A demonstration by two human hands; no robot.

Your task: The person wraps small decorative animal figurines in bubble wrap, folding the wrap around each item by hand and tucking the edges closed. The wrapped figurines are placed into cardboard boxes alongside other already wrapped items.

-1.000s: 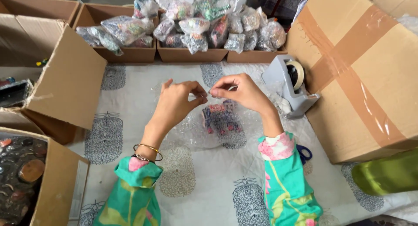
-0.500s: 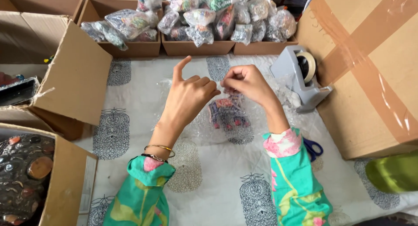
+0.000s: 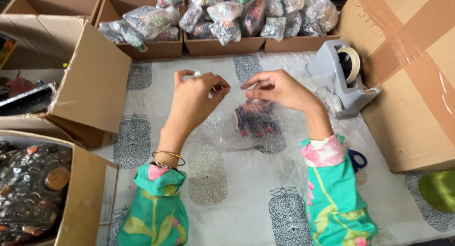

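Table: white printed cloth, ringed by cardboard boxes of wrapped bundles.
Bundle: dark item in bubble wrap, lying on the cloth just under your hands.
Left hand: fingers pinched on a small clear strip, likely tape.
Right hand: fingertips pinched at the strip's other end.
Tip: keep the strip taut and centred over the wrap's loose edge.
Dispenser: grey, just right of the bundle.

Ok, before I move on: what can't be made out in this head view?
- What the left hand and right hand pinch between them: too small, fingers cover it.
- Dark item under the bubble wrap: blurred by the wrap.
- Scissors: mostly behind the right sleeve.
- Green object: cut off by the right edge.
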